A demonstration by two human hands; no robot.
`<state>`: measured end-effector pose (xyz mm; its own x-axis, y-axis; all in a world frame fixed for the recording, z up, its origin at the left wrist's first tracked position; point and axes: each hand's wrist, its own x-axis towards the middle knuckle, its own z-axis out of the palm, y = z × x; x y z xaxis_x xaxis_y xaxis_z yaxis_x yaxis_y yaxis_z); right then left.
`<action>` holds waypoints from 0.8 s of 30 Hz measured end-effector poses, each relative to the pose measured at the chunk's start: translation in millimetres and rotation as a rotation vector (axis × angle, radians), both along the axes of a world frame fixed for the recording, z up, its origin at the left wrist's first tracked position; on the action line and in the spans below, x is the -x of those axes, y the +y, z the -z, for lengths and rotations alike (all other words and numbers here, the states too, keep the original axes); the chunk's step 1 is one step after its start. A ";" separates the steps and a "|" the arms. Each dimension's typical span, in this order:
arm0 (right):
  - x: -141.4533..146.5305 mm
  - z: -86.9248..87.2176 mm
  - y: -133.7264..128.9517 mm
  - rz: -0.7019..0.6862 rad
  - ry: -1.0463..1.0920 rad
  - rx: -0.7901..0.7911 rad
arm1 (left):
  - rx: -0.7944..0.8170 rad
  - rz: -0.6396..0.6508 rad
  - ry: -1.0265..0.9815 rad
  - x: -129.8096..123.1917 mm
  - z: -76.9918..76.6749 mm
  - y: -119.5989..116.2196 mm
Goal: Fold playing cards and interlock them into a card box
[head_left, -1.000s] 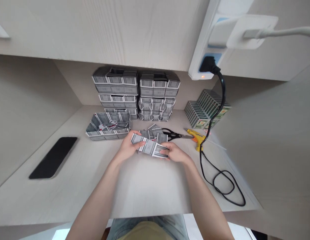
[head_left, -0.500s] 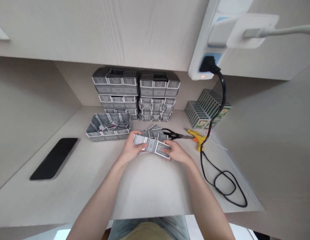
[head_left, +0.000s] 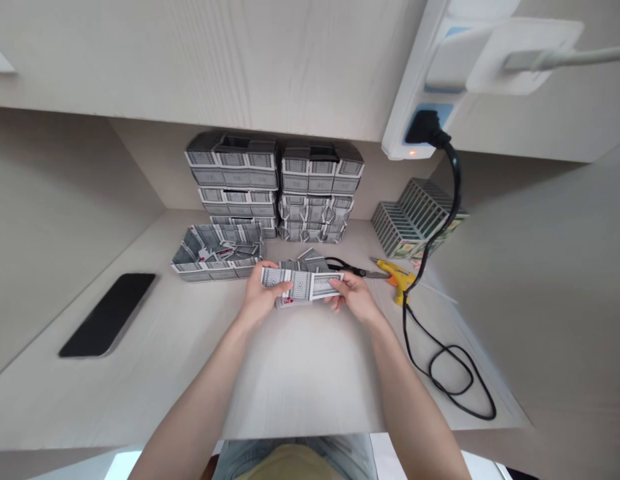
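Observation:
A strip of grey-patterned playing cards [head_left: 301,285] is stretched between both hands above the desk. My left hand [head_left: 260,293] pinches its left end, thumb on top. At the right end, my right hand [head_left: 355,295] grips the strip with its thumb over the card. Beneath the strip a card with a red mark [head_left: 290,303] shows partly. Loose grey cards [head_left: 313,259] lie just behind, partly hidden by the strip. To the left of them is an open box made of cards [head_left: 217,272], with loose cards inside.
Stacked card boxes [head_left: 237,177] [head_left: 320,180] stand at the back. Black scissors [head_left: 345,267], a yellow glue gun [head_left: 401,275], its black cable [head_left: 453,387] and green-striped card stacks [head_left: 397,230] are at right. A phone [head_left: 109,315] lies left; a power strip [head_left: 415,100] hangs above.
The card strip has turned from slanting down at the right to nearly level. Its right end and my right hand have risen slightly, and the red-marked card beneath shows more.

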<state>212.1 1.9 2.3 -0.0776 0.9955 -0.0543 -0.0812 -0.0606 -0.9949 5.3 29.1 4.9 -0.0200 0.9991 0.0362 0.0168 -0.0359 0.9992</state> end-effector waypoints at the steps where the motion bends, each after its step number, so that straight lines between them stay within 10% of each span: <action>1: -0.4 0.7 0.1 -0.004 -0.002 -0.001 | -0.002 0.004 0.010 -0.3 0.0 -0.3; 24: 23.5 27.3 1.9 0.184 0.158 -0.020 | 0.049 0.134 -0.006 -16.5 12.4 -7.6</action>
<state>188.7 3.9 -25.0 0.0997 0.9944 -0.0358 -0.2438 -0.0105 -0.9698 21.8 21.5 -7.5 0.1140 0.9934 -0.0126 0.0088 0.0117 0.9999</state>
